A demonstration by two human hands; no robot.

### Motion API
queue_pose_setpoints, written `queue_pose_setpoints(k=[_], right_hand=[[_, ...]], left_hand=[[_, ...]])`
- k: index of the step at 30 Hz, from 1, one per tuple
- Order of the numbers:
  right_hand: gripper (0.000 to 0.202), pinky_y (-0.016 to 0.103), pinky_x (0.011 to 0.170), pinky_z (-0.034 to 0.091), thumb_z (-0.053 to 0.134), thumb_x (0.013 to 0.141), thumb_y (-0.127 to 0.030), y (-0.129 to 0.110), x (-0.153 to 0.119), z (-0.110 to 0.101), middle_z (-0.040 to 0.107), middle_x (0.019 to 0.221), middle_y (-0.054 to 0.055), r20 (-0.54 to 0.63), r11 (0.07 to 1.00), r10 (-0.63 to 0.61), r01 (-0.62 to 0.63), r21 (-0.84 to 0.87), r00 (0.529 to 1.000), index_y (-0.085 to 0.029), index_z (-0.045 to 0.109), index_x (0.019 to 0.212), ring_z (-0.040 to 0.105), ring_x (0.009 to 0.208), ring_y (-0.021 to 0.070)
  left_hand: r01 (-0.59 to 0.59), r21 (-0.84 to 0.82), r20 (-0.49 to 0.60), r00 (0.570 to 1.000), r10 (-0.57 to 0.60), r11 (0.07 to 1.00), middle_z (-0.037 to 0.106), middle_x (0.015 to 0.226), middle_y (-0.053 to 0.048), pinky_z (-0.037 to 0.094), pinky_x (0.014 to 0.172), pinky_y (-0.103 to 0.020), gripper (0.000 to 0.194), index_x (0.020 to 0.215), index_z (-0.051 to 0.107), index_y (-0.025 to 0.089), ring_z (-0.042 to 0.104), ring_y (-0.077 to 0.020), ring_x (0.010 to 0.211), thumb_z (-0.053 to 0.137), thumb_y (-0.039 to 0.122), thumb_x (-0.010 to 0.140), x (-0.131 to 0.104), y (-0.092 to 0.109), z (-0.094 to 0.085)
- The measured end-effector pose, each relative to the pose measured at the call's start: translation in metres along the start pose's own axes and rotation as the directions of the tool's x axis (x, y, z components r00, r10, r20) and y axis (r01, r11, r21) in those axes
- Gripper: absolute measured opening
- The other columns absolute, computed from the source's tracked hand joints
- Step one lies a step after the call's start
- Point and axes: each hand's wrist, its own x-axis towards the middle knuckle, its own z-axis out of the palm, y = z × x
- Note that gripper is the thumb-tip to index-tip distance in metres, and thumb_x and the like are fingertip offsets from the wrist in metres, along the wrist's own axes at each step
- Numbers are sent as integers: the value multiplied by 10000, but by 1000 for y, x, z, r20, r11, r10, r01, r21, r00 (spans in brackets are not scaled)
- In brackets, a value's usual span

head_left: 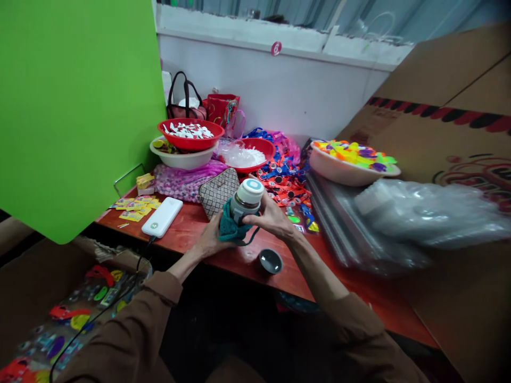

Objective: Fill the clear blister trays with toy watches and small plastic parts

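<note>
A thermos bottle (246,201) with a white top stands upright between my hands, its lower part inside a teal knitted sleeve (230,226). My left hand (211,234) is wrapped round the sleeve from the left and below. From the right, my right hand (273,215) grips the bottle, thumb across its front near the upper edge of the sleeve. A dark cord hangs from the sleeve. Just in front sits a small dark cup (270,261) on the red table (191,234). Behind the bottle leans a patterned pouch (219,191).
A white power bank (162,217) with a cable lies left, beside yellow packets (138,206). Red bowls (190,142) of white pieces and a white basin (351,171) of colourful pieces stand behind. Plastic bags (431,213) lie right. A box (96,298) of packed trinkets is lower left.
</note>
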Motion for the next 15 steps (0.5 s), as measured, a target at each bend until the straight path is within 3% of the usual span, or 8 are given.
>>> queue_pose_setpoints(k=[3, 6, 9, 11, 13, 15], right_hand=[[1216, 526, 1229, 273, 861, 635, -629, 1, -4, -7, 368, 1610, 126, 49, 1000, -1, 1, -4, 999, -271, 223, 1607, 339, 1486, 351], [1145, 512, 1186, 366, 860, 690, -563, 2, -10, -19, 372, 1614, 110, 123, 1000, 16, -17, 13, 992, -318, 216, 1604, 399, 1457, 327], [1007, 492, 1082, 490, 843, 737, -512, -1, -19, -34, 488, 1531, 117, 93, 997, 76, -73, -29, 993, -328, 303, 1568, 527, 1355, 300], [819, 464, 966, 566, 813, 757, -533, -5, -27, -43, 635, 1352, 125, -6, 988, 126, -126, -93, 992, -278, 480, 1460, 636, 1201, 288], [578, 398, 787, 614, 776, 768, -576, -13, -37, -48, 734, 1069, 96, -150, 966, 169, -194, -170, 974, -222, 662, 1210, 708, 949, 253], [440, 321, 629, 590, 759, 767, -602, -24, -49, -49, 722, 822, 49, -277, 940, 176, -245, -238, 945, -203, 714, 949, 684, 717, 198]], left_hand=[[-55, 18, 40, 998, 54, 998, 491, 1484, -164, 368, 1150, -570, 1150, 1547, 322, 244, 470, -380, 1364, 943, 398, 591, -2, 5, -8], [-14, 102, 26, 1000, 11, 995, 399, 1570, -178, 312, 1193, -529, 1245, 1596, 240, 249, 379, -365, 1449, 948, 383, 580, -11, 13, -27], [83, 162, -32, 996, -79, 983, 494, 1498, -166, 438, 1093, -456, 1163, 1599, 251, 257, 529, -311, 1322, 907, 396, 649, -26, 23, -48], [123, 221, -82, 991, -108, 967, 646, 1310, -128, 525, 926, -368, 940, 1515, 433, 229, 653, -247, 1077, 865, 418, 702, -37, 30, -60], [161, 255, -131, 983, -131, 953, 739, 1004, -77, 523, 754, -300, 515, 1226, 687, 163, 662, -190, 816, 773, 432, 796, -47, 37, -69], [186, 258, -169, 975, -145, 948, 727, 787, -41, 485, 684, -273, 276, 910, 753, 146, 633, -165, 700, 662, 405, 884, -57, 41, -74]])
